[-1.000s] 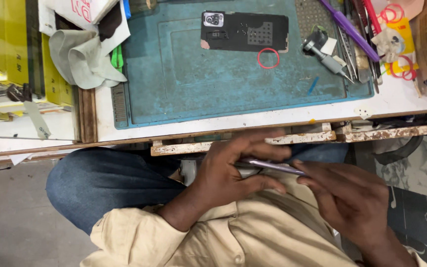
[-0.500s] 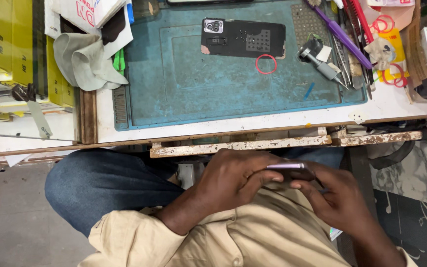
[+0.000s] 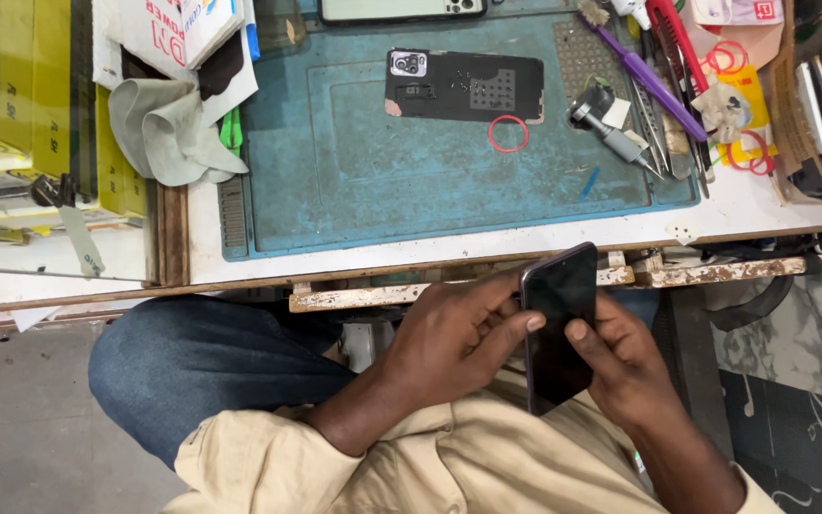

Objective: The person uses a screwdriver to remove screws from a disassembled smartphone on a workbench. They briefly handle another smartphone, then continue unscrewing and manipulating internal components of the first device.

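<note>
Two hands hold one dark smartphone [image 3: 560, 324] in the head view, below the edge of the workbench [image 3: 773, 205] and above the person's lap. The left hand [image 3: 454, 333] closes around the phone's left edge from 9 o'clock, its fingers laid across the glass, so the phone stands tilted with the screen toward the person. The right hand [image 3: 625, 366] grips it from 4 o'clock, with the thumb pressing on the screen, probably to steady it. At 12 o'clock from the hands, a blue work mat [image 3: 411, 181] carries an opened phone back cover [image 3: 463, 86] and a red rubber ring [image 3: 508, 133], both kept flat and within reach. Tools, among them a purple brush [image 3: 644, 71], lie at 1 o'clock. A grey cloth [image 3: 168, 128] sits at 10 o'clock.
</note>
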